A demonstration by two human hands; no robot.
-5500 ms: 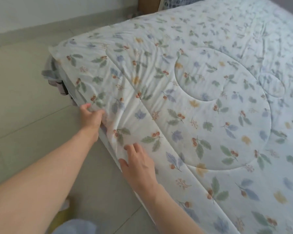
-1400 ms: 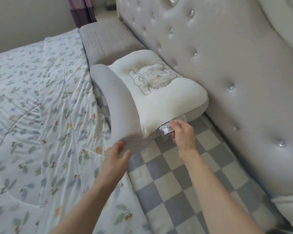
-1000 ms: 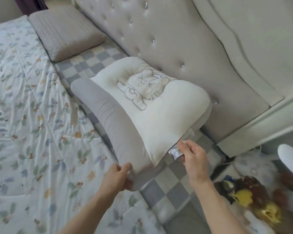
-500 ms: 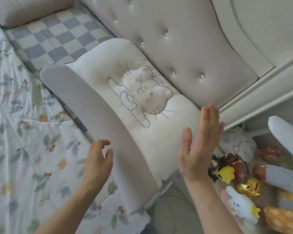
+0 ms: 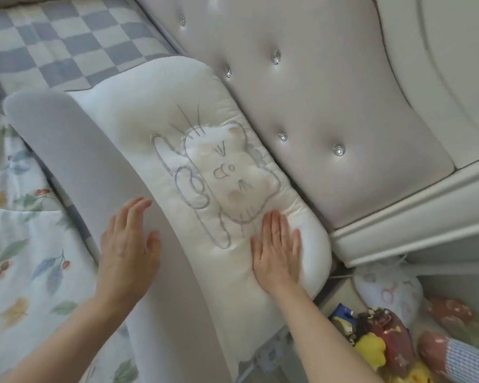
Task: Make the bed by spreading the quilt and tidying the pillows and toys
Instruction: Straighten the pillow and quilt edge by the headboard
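Pillow (image 5: 155, 150) snug w/ headboard (image 5: 329, 106), seemingly.

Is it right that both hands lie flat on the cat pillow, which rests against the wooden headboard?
Not quite. The head view shows both the left hand and right hand flat on the cat pillow, but the headboard is padded and tufted with studs, not wooden.

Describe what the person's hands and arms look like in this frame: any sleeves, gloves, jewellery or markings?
Both forearms are bare right to the bottom of the frame, with no sleeve edge in view. The left hand and right hand wear no gloves. No watch, bracelet or other markings show on either wrist. A thin dark line crosses one finger of the left hand; whether it is a ring cannot be told.
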